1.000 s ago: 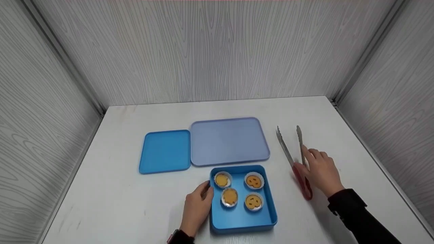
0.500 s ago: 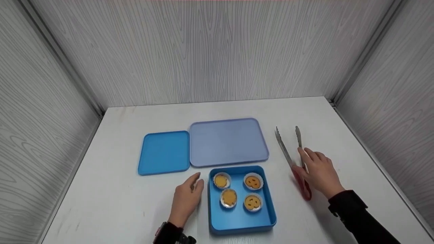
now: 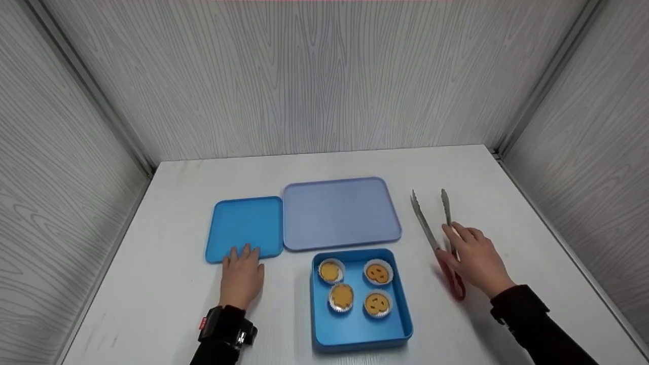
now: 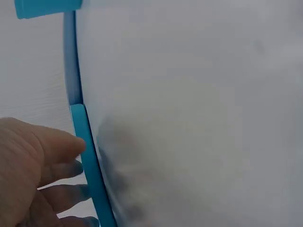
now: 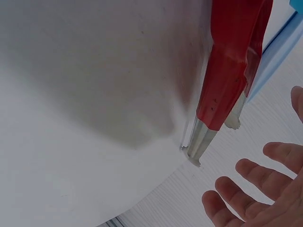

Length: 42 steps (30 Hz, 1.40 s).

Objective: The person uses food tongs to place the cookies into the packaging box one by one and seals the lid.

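Note:
In the head view my left hand (image 3: 241,281) lies at the near edge of a flat blue tray (image 3: 246,223), fingers stretched over its rim. The left wrist view shows the thumb and fingers beside that tray's rim (image 4: 91,161); firm contact cannot be made out. My right hand (image 3: 479,261) hovers by red-handled metal tongs (image 3: 451,276), which lie spread apart on the table. Spread fingers (image 5: 258,177) stand clear of the tongs (image 5: 222,90) in the right wrist view. Between the hands sits a deeper blue box (image 3: 345,325) with several small cakes (image 3: 377,303) in pale cups.
A lavender tray (image 3: 342,213) touches the blue tray's right side, behind the box. Everything rests on a white table (image 3: 152,284). Wood-grain panels (image 3: 314,76) enclose it at the back and both sides.
My left hand has let go of the blue box's left side and moved left and away from me to the flat blue tray. The right hand has barely moved.

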### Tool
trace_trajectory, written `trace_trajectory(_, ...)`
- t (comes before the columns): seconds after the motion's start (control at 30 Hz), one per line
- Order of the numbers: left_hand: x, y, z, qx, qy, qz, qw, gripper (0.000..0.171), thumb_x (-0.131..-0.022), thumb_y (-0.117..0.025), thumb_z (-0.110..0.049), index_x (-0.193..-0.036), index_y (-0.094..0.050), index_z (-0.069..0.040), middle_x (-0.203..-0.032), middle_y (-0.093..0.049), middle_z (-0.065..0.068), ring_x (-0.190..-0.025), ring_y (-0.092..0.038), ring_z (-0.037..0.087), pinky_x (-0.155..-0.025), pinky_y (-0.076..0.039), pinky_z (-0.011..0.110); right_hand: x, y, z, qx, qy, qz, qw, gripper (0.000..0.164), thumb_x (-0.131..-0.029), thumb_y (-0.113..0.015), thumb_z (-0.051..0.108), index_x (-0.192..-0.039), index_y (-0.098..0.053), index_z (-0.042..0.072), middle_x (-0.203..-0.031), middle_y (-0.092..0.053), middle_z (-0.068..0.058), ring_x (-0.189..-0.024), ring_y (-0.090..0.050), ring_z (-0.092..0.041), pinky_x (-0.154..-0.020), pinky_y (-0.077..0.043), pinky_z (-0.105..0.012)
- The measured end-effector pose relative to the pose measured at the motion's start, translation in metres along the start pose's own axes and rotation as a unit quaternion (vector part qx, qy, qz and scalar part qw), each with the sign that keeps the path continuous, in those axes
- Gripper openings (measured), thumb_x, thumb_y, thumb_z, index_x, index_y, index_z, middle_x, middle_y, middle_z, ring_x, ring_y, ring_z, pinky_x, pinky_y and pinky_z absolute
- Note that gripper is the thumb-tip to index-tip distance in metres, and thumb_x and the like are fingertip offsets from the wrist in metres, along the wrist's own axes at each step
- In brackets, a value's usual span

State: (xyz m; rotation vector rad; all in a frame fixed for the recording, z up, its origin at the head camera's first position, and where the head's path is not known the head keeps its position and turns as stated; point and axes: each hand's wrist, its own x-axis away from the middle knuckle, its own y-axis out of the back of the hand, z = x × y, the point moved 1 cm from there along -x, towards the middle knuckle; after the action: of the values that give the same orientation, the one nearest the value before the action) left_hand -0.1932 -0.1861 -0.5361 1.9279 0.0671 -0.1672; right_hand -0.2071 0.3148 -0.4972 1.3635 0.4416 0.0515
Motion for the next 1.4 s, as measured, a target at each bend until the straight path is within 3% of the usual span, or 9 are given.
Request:
trace_trajectory(0.4,0.0,0.015,-0.001,-0.057,0.011,-0.001,0.9983,0.021,-0.086,-0.067,0.007,-0.106,-0.072,0.01,-0.115,-0.07,0.027,-0.121,-0.056,0.052,-0.106,-0.036,0.075,-0.004,0.004,0.002,0.007,0.01,0.003,1.0,0.063,-0.095,-0.071,0.032,-0.148,-0.052,0.002,-0.146,-0.052,-0.027,-0.126,-0.052,-0.049,-0.102,-0.045,-0.069)
trace_trajectory(0.6,0.001,0.028,-0.005,-0.055,0.013,0.017,0.9983,0.031,-0.089,-0.063,0.009,-0.119,-0.066,0.011,-0.122,-0.068,0.03,-0.125,-0.055,0.053,-0.11,-0.033,0.075,-0.004,0.006,0.004,0.01,0.015,0.001,1.0,0.063,-0.095,-0.072,0.031,-0.147,-0.053,0.002,-0.147,-0.052,-0.026,-0.125,-0.053,-0.048,-0.101,-0.047,-0.067)
trace_trajectory(0.7,0.0,0.038,-0.01,-0.046,0.015,0.008,0.9988,0.033,-0.089,-0.062,0.011,-0.122,-0.063,0.012,-0.124,-0.066,0.032,-0.124,-0.056,0.052,-0.111,-0.033,0.074,-0.005,0.006,0.005,0.011,0.019,-0.004,1.0,0.063,-0.094,-0.073,0.03,-0.147,-0.053,0.002,-0.146,-0.053,-0.026,-0.124,-0.053,-0.048,-0.1,-0.048,-0.067)
trace_trajectory(0.93,-0.001,0.067,-0.024,-0.057,-0.023,-0.078,0.995,0.02,-0.083,-0.068,0.014,-0.1,-0.063,0.005,-0.093,-0.072,0.029,-0.1,-0.069,0.047,-0.109,-0.034,0.075,-0.006,0.007,0.007,0.014,0.032,-0.024,0.999,0.06,-0.093,-0.074,0.027,-0.145,-0.056,0.002,-0.143,-0.056,-0.026,-0.121,-0.056,-0.047,-0.096,-0.05,-0.065)
trace_trajectory(1.07,0.0,0.08,-0.03,-0.058,-0.042,-0.12,0.9902,0.028,-0.079,-0.071,0.016,-0.104,-0.064,0.005,-0.081,-0.071,0.027,-0.089,-0.072,0.044,-0.11,-0.035,0.074,-0.007,0.007,0.008,0.013,0.034,-0.032,0.999,0.06,-0.093,-0.075,0.025,-0.144,-0.056,0.001,-0.142,-0.057,-0.026,-0.119,-0.057,-0.047,-0.095,-0.051,-0.064)
trace_trajectory(1.27,0.0,0.099,-0.034,-0.041,-0.061,-0.17,0.9827,0.031,-0.077,-0.067,0.021,-0.102,-0.061,0.005,-0.083,-0.072,0.028,-0.084,-0.074,0.044,-0.108,-0.041,0.07,-0.008,0.008,0.01,0.01,0.027,-0.031,0.999,0.059,-0.093,-0.074,0.023,-0.145,-0.056,0.002,-0.142,-0.057,-0.025,-0.12,-0.058,-0.047,-0.096,-0.052,-0.064)
trace_trajectory(1.4,0.0,0.112,-0.039,-0.025,-0.067,-0.195,0.9783,0.035,-0.077,-0.069,0.02,-0.107,-0.062,0.004,-0.094,-0.074,0.029,-0.09,-0.074,0.045,-0.106,-0.045,0.067,-0.008,0.009,0.012,0.009,0.023,-0.034,0.999,0.058,-0.093,-0.074,0.022,-0.145,-0.056,0.003,-0.143,-0.057,-0.025,-0.12,-0.058,-0.046,-0.097,-0.052,-0.063)
